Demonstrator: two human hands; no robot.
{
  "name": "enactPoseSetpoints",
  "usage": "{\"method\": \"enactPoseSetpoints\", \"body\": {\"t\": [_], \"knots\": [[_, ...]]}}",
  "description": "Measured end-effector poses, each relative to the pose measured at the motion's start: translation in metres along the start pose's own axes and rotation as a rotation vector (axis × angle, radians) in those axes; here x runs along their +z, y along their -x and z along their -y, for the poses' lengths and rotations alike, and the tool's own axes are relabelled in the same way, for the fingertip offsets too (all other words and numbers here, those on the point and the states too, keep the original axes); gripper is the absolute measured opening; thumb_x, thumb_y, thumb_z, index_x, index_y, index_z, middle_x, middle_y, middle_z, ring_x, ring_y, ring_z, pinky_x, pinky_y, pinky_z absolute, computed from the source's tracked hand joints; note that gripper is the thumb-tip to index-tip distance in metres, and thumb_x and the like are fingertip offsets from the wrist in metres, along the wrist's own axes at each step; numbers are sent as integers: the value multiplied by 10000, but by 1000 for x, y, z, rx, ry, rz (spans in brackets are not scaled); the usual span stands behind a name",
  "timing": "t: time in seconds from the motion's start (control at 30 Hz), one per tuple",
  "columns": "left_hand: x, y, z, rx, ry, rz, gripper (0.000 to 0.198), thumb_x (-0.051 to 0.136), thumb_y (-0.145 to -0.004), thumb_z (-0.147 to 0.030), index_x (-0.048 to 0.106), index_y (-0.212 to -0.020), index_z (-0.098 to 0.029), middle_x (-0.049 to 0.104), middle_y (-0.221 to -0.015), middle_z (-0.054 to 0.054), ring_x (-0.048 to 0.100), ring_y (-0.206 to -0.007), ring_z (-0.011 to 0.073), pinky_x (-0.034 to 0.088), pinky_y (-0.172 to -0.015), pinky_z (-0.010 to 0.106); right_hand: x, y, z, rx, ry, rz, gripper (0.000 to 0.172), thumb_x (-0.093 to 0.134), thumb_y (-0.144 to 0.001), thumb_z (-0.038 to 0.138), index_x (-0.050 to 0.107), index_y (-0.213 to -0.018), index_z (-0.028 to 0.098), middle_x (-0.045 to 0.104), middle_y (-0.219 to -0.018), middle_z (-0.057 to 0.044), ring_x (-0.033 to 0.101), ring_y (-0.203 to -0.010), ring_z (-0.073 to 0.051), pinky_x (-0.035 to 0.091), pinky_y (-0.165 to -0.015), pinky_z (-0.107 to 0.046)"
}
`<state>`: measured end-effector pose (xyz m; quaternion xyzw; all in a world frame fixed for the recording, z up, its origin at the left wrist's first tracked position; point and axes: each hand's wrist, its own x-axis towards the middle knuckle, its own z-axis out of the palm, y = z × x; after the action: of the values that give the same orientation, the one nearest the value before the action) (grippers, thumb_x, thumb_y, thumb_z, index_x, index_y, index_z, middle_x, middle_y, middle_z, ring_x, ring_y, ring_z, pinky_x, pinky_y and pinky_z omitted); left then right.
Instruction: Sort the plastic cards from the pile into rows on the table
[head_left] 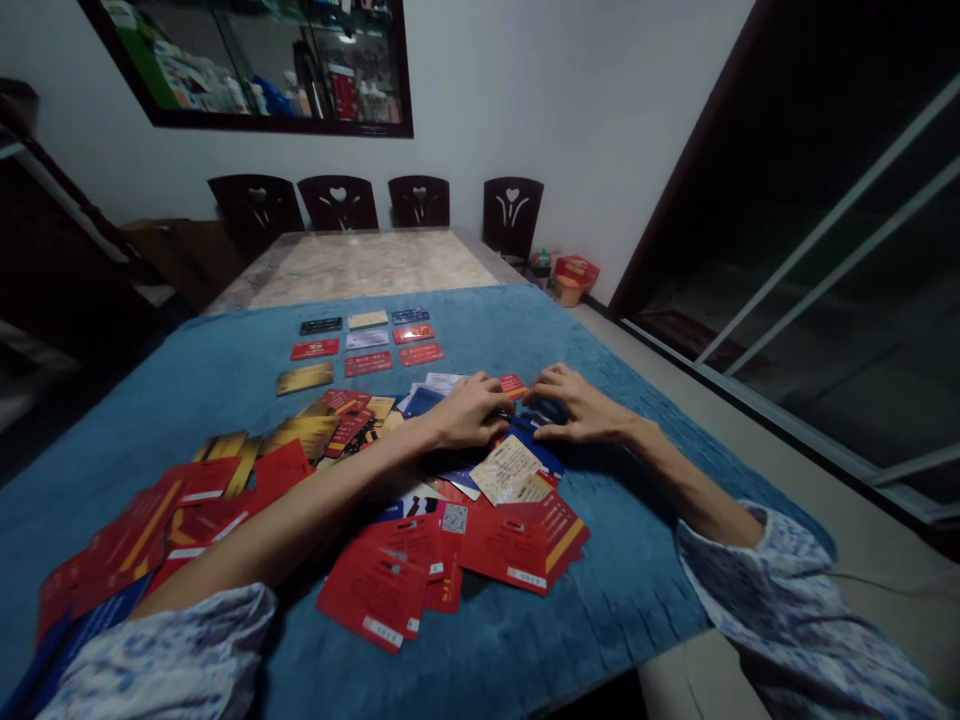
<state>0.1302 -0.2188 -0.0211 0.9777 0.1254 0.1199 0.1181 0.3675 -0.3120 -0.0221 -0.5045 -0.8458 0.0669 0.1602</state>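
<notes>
Cards in red, gold, blue and white lie in a loose pile across a blue cloth [630, 590]. My left hand [466, 412] rests on the pile's far right part, its fingers curled round something dark that I cannot make out. Facing it, my right hand [577, 408] has thumb and fingers apart, over a blue card [536, 438] at the pile's edge. A cream card [507, 470] lies just below the hands. Nearer me are fanned red cards [382, 585]. Left of my forearm sit more red cards [135, 525] and gold cards [304, 432].
Beyond the pile, several cards stand in short rows, including a black card [321, 326] and a gold card [304, 378]. The bare marbled tabletop [375, 260] continues behind the cloth. Dark chairs [337, 203] line the far side. A glass sliding door [810, 250] is at right.
</notes>
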Motion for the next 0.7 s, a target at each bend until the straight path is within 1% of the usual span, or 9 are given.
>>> {"method": "enactPoseSetpoints", "body": {"t": [0.1,0.2,0.3,0.4,0.53,0.6,0.7], "knots": [[2,-2,-7,13,7,23,167,627,-918,-281,735,-1028,-219,652,-1090,95,520,-1075,265,429,-924,433,3,1,-1,10,-20,51,618,687,-820,697,700,-1215,222,624,-1169,-148,480,-1097,-315,436,-933,-500],[1,-5,-11,-8,6,56,189,636,-910,-248,730,-1070,-216,642,-1129,101,518,-1107,277,425,-923,440,5,2,-3,29,-33,61,658,642,-825,747,697,-1224,226,613,-1177,-151,474,-1097,-316,429,-943,-508],[3,-8,-10,-13,2,76,222,598,-920,-212,735,-1094,-218,637,-1137,108,513,-1120,281,426,-924,449,7,1,-7,56,-23,68,582,649,-849,706,701,-1200,244,617,-1167,-144,477,-1101,-315,431,-938,-495],[5,-9,-8,-4,-14,64,260,551,-937,-191,746,-1102,-238,641,-1124,103,509,-1115,271,428,-922,439,9,1,-13,98,5,64,497,645,-883,649,708,-1168,247,622,-1156,-142,485,-1104,-314,433,-924,-480],[8,-10,-6,-7,-48,56,274,529,-954,-185,754,-1096,-249,654,-1137,91,518,-1117,260,428,-915,415,12,0,-20,144,32,48,449,611,-922,614,712,-1150,241,630,-1132,-140,499,-1090,-306,431,-903,-458],[8,-11,-5,-13,-46,56,255,536,-959,-203,756,-1083,-240,659,-1158,92,524,-1127,262,429,-929,422,15,0,-22,153,36,32,436,599,-936,599,713,-1149,236,633,-1136,-142,500,-1086,-303,428,-902,-455],[6,-12,-4,-21,-33,69,246,560,-963,-291,754,-1095,-217,658,-1211,109,525,-1153,283,432,-967,465,20,-1,-25,156,48,-3,420,568,-961,577,710,-1153,232,637,-1135,-138,507,-1079,-294,425,-905,-445]]}}
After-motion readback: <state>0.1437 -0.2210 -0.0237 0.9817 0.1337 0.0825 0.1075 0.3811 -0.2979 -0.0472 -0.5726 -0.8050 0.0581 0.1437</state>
